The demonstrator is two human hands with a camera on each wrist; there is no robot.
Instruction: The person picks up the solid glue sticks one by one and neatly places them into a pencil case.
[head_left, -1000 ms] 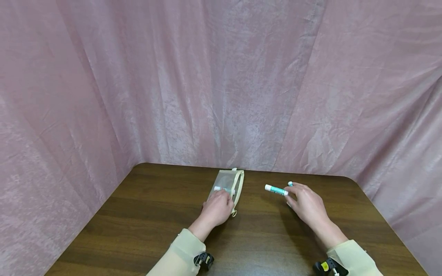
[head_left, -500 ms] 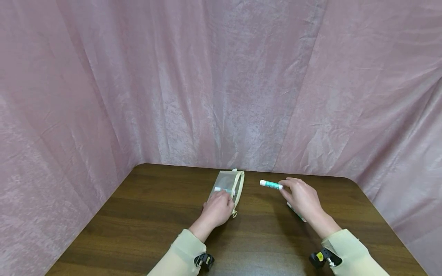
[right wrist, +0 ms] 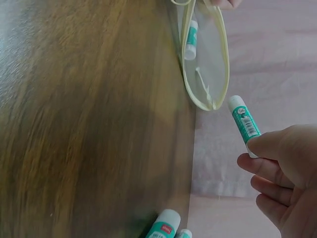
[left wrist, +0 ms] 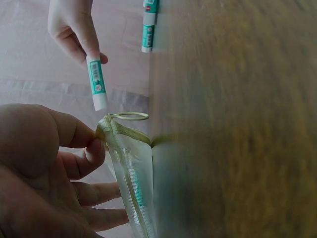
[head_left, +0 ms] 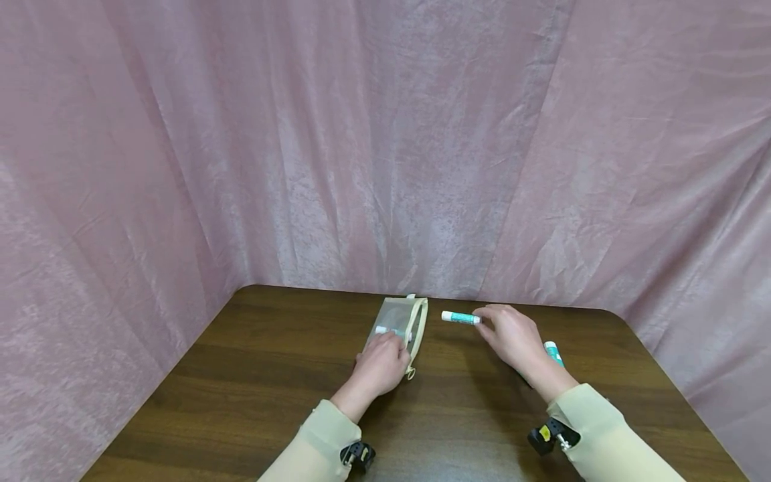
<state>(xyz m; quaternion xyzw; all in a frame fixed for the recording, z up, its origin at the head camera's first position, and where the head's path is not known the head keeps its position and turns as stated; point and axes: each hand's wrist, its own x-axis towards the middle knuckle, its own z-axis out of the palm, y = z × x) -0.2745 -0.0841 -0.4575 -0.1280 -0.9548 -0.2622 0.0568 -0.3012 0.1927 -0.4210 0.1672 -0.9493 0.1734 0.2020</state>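
Observation:
My left hand (head_left: 381, 367) pinches the rim of a see-through mesh zip pouch (head_left: 395, 310) with cream edging, at the end with the zip ring. The pouch mouth gapes to the right in the right wrist view, where one glue stick (right wrist: 191, 40) lies inside. Between thumb and fingers of my right hand (head_left: 512, 338) is a teal-and-white glue stick (head_left: 460, 318), held by one end. Its free white end points left at the pouch mouth, a short gap away. Behind the right wrist lies a larger glue stick (head_left: 552, 352), partly hidden.
A smaller glue stick (right wrist: 185, 233) lies beside the larger one, mostly cut off in the right wrist view. The brown wooden table (head_left: 253, 375) has rounded far corners. Pink curtains (head_left: 385, 147) hang behind it.
My right hand has moved left with the glue stick, closer to the pouch. The larger glue stick behind it has come into view. The left hand keeps its hold on the pouch.

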